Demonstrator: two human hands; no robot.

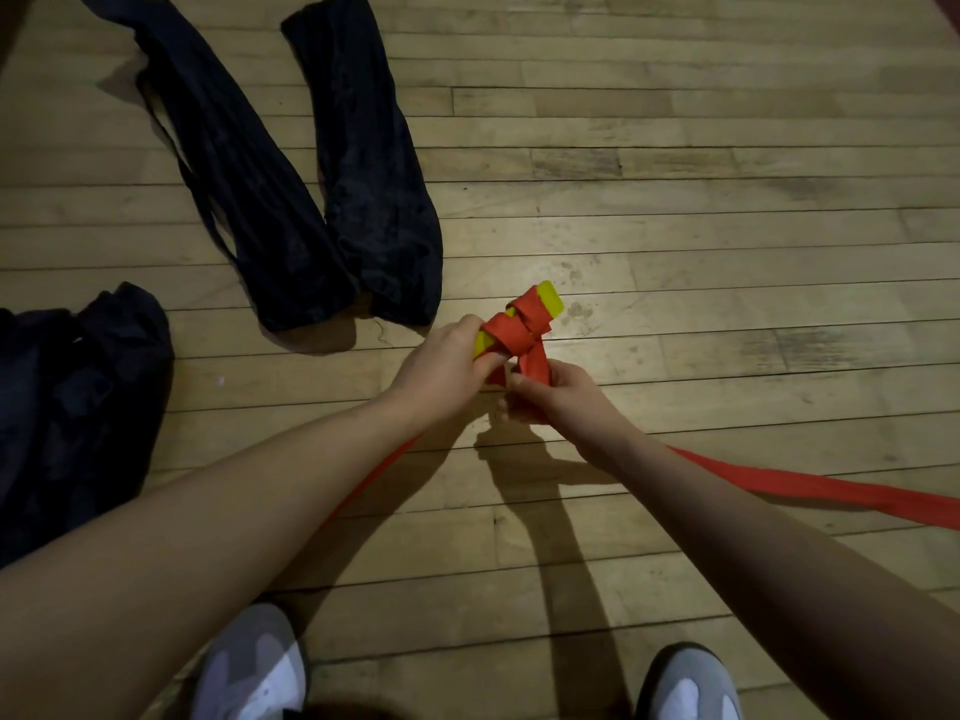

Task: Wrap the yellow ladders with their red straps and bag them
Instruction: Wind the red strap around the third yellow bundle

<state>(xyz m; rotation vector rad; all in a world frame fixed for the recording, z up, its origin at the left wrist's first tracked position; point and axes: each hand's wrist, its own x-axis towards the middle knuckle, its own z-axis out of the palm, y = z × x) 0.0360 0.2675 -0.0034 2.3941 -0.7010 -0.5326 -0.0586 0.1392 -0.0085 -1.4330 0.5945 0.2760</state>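
Note:
A stack of yellow ladder rungs (551,298) is held above the wooden floor, with red strap (519,327) wound around its middle. My left hand (441,368) grips the near end of the yellow bundle. Just below it, my right hand (558,394) pinches the loose red strap close to the bundle. From there the strap trails down, one length running right across the floor (810,485) and another showing under my left forearm (384,465). Two long dark bags (249,163) (374,163) lie on the floor beyond.
A third dark bag (78,407), crumpled, lies at the left edge. My two grey and white shoes (260,667) (685,688) stand on the plank floor (675,200) at the bottom of the view.

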